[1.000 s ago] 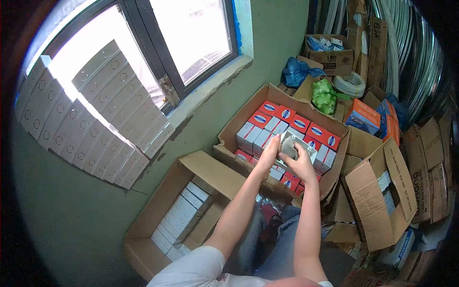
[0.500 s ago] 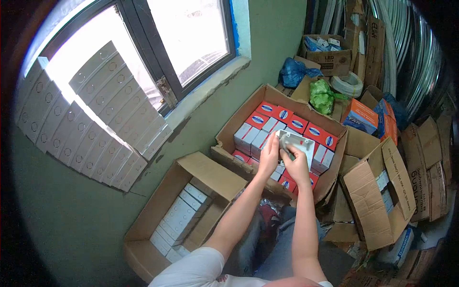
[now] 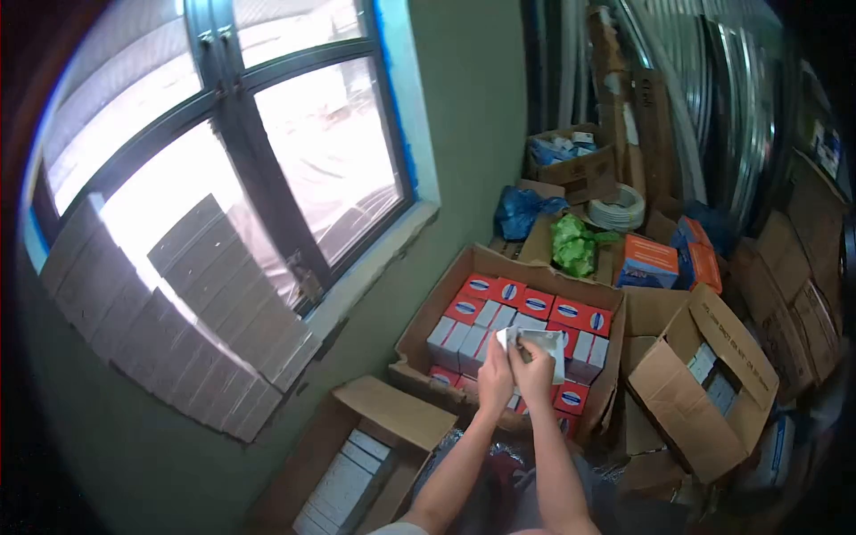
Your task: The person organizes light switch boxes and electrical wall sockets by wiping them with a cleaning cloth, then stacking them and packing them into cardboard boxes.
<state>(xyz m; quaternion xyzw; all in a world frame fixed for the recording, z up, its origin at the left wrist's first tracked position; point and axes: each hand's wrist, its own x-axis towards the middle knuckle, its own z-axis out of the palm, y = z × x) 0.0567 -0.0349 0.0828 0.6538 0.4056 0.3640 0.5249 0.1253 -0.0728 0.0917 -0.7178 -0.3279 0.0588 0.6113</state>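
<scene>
Over one carton (image 3: 434,308), two hands (image 3: 496,379) (image 3: 535,373) gripping one plate (image 3: 546,342)

white plate (image 3: 546,341): partly covered | lower carton (image 3: 397,415): cut by bottom edge

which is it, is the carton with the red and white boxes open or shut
Open. The carton has its flaps folded outward, and rows of red and white boxes show inside.

Head-cam, own body only. L hand (image 3: 496,382) & R hand (image 3: 536,373) bare; both forearms bare approx. to elbow. White short sleeve (image 3: 399,529), edge only, at frame bottom, L side. Trousers (image 3: 526,501) grey-blue between forearms, dim, detail n/k.
</scene>
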